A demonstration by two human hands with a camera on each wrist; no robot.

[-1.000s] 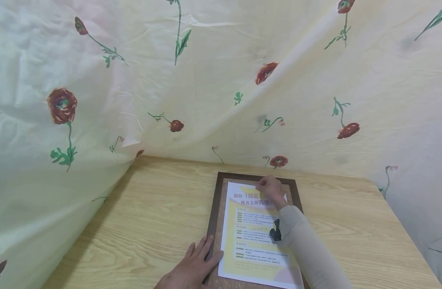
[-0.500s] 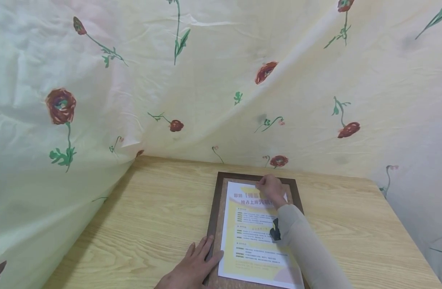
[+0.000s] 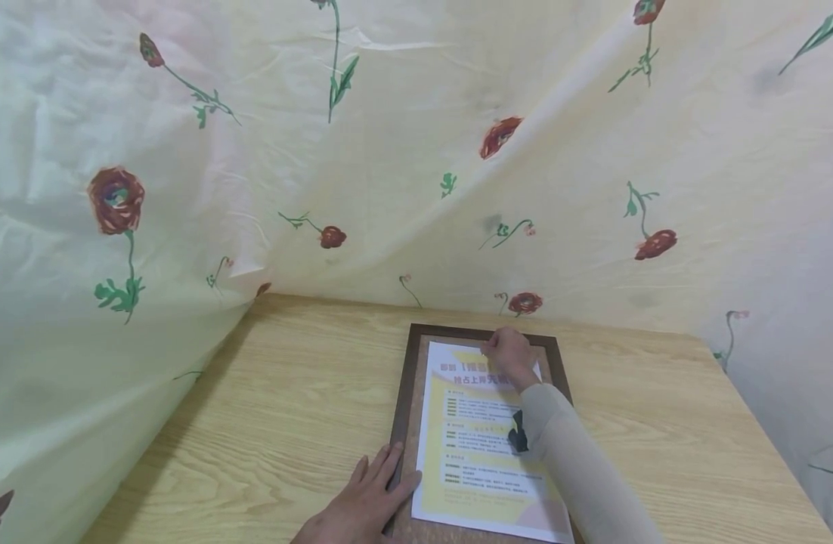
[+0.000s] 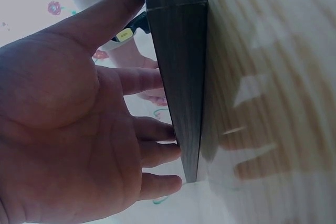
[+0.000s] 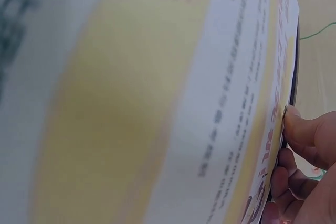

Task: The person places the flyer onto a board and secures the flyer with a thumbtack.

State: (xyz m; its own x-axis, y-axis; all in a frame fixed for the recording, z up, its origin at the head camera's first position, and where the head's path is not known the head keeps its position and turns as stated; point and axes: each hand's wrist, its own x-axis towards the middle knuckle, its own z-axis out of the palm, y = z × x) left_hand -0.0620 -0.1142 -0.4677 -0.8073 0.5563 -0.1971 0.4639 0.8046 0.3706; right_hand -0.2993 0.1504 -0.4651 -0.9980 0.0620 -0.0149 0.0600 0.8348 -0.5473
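Observation:
A cork board with a dark wooden frame lies on the table. On the cork is a printed sheet of paper, white and yellow with dark text. My left hand rests on the frame's left side, fingers spread and thumb reaching the sheet's edge; the left wrist view shows its fingers against the dark frame. At the sheet's top middle, my right hand has thumb and fingers together. In the right wrist view its thumb presses a tiny dark piece at the paper; I cannot tell what it is.
The light wood-grain table extends on both sides of the board. Behind it and along the sides hangs a pale cloth printed with red flowers. A dark strap piece shows by the right sleeve.
Almost nothing differs. Both hands keep their places on the board, and the sheet lies where it was; the right forearm shifts only very slightly.

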